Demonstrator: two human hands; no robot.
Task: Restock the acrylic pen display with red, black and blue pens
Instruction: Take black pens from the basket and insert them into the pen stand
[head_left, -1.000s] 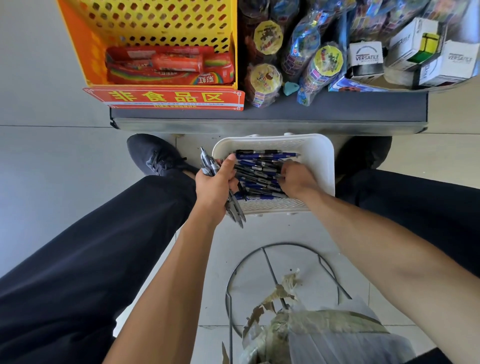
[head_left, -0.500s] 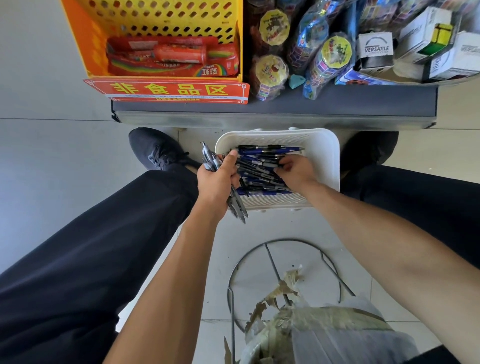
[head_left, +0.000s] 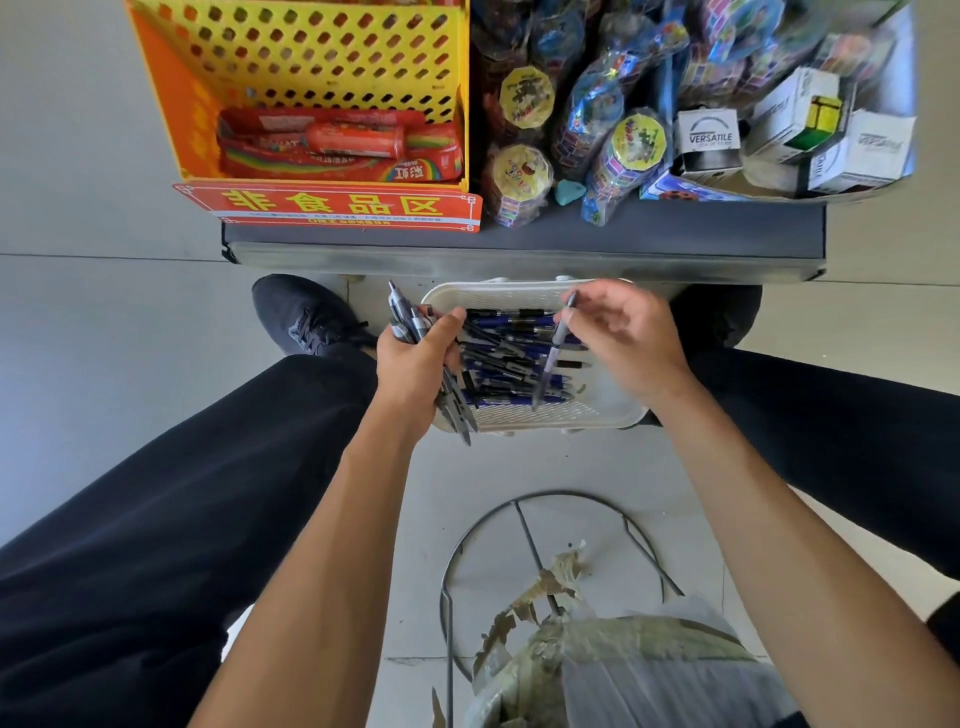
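A white perforated plastic tray (head_left: 597, 410) sits on the floor between my feet, holding a pile of black and blue pens (head_left: 511, 358). My left hand (head_left: 415, 364) grips a bundle of several pens (head_left: 457, 400) at the tray's left edge, tips pointing towards me. Above the tray, my right hand (head_left: 623, 338) pinches a single pen (head_left: 553, 353) near its top, and the pen hangs over the pile. No acrylic display is in view.
A grey shelf edge (head_left: 519, 249) runs just beyond the tray, with a yellow perforated basket (head_left: 322, 62) of red packets, bagged toys and white boxes on it. A wire-ring stool base (head_left: 556, 551) with torn wrapping stands near me. My legs flank the tray.
My right hand has lifted out of the pile with one pen pinched in it. The left hand kept its bundle and stayed at the tray's left edge.
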